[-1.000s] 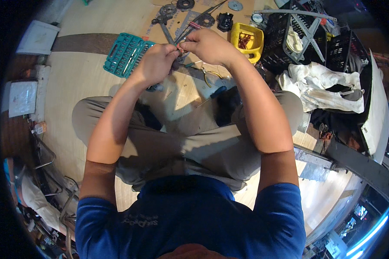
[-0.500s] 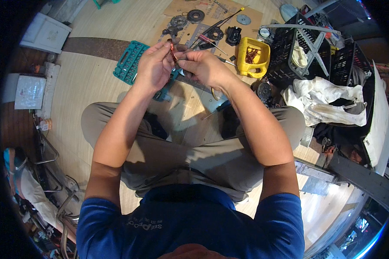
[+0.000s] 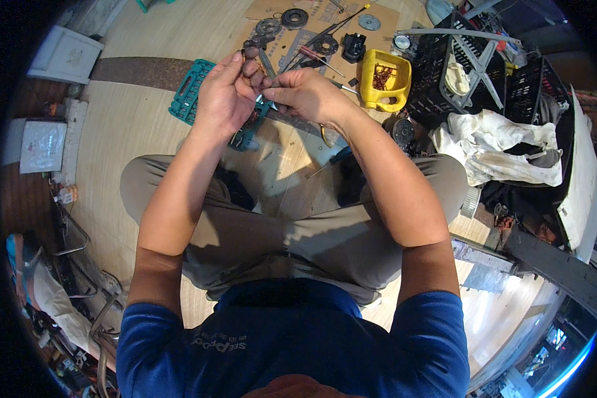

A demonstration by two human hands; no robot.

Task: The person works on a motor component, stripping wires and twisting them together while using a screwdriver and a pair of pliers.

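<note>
My left hand (image 3: 222,89) is raised in front of my knees, its grimy fingers curled round a dark, slim bundle of copper wire (image 3: 261,69) that is mostly hidden. My right hand (image 3: 305,96) meets it from the right, with thumb and forefinger pinched together at the lower end. What exactly the right fingertips grip is hidden. Under and behind the hands lies a teal socket-set case (image 3: 191,93). Right of my right hand stands a cut-open yellow jug (image 3: 398,99) with copper wire scraps (image 3: 383,77) inside.
Beyond the hands, a cardboard sheet (image 3: 395,23) bears a black ring-shaped part (image 3: 294,18), a red-handled screwdriver (image 3: 312,53) and a black housing (image 3: 353,48). Black crates (image 3: 438,79) and a white cloth (image 3: 497,146) crowd the right. A metal-framed chair (image 3: 79,265) stands at left.
The copper bundle showed bright and upright between both hands before; now it is turned and largely covered by my left fingers. Both hands have shifted slightly left in view.
</note>
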